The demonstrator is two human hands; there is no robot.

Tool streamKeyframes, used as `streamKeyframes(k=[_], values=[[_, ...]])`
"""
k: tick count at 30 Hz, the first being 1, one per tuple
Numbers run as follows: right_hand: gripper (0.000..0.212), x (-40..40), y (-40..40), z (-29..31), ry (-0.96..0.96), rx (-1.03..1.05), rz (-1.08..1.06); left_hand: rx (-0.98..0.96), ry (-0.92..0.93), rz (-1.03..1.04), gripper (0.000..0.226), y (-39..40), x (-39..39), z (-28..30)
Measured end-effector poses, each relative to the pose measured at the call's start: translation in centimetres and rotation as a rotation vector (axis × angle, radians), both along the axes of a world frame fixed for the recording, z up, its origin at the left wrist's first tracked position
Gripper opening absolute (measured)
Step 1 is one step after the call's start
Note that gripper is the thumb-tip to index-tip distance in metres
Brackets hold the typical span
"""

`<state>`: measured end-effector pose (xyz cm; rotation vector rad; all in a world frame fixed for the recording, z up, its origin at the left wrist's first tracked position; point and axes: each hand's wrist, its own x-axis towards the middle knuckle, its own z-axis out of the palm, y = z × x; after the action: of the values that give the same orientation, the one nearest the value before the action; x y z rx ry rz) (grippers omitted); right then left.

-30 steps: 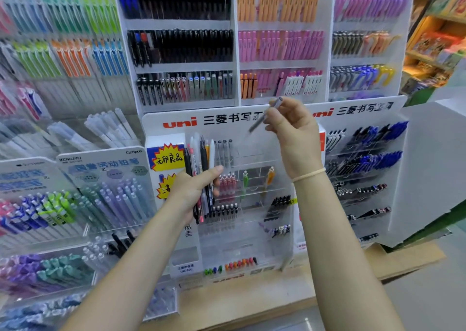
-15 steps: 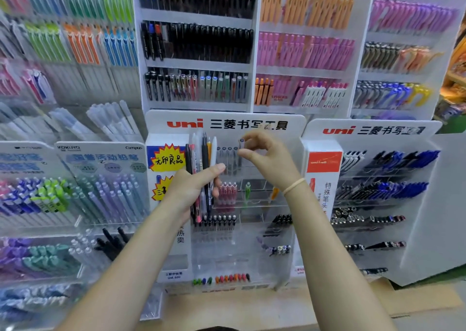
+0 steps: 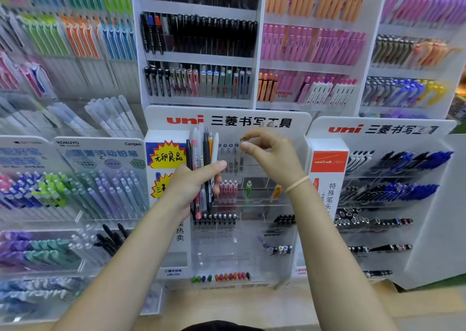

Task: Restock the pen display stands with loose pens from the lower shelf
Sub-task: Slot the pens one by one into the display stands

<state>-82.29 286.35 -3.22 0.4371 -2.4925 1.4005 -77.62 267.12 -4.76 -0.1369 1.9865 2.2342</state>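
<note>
Stationery-aisle shelving fills the view. Nearest, the left hand (image 3: 194, 187) clasps a bundle of loose pens (image 3: 203, 169) upright, kept as ready stock. Beyond, the right hand (image 3: 271, 158) pinches one pen's cap (image 3: 243, 139) (barrel mostly hidden), lowering it into the top row of the clear uni display stand (image 3: 252, 204).

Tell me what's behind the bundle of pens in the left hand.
Behind the bundle held by the left hand stands the clear stand: its white side panel with yellow starbursts and a row of grey pens. Whatever slots lie directly behind the bundle are covered.
</note>
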Motion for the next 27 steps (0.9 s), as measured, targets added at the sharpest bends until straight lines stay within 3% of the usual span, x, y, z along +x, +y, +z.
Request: streamKeyframes(k=[15, 18, 20, 21, 25, 27], values=[[0.022, 1.3, -0.4, 0.3, -0.003, 0.224, -0.071, 0.005, -0.018, -0.061, 0.018, -0.2, 1.3, 0.0], [0.025, 2.1, -0.5, 0.8, 0.148, 0.28, -0.103, 0.005, -0.005, -0.118, 0.015, -0.5, 1.8, 0.1], [0.017, 3.4, -0.8, 1.0, 0.277, 0.198, -0.185, 0.008, 0.012, -0.174, 0.013, -0.6, 2.2, 0.3], [0.014, 4.3, -1.0, 1.3, 0.236, 0.097, -0.187, 0.005, 0.016, -0.202, 0.014, -0.5, 2.5, 0.4], [0.023, 7.1, -2.6, 0.9, -0.265, -0.25, -0.027, -0.013, -0.016, -0.311, 0.008, 0.4, 3.8, 0.2], [0.024, 7.7, -2.5, 0.0, -0.339, -0.357, -0.022, -0.005, -0.054, -0.342, 0.011, 0.8, 4.4, -0.1]])
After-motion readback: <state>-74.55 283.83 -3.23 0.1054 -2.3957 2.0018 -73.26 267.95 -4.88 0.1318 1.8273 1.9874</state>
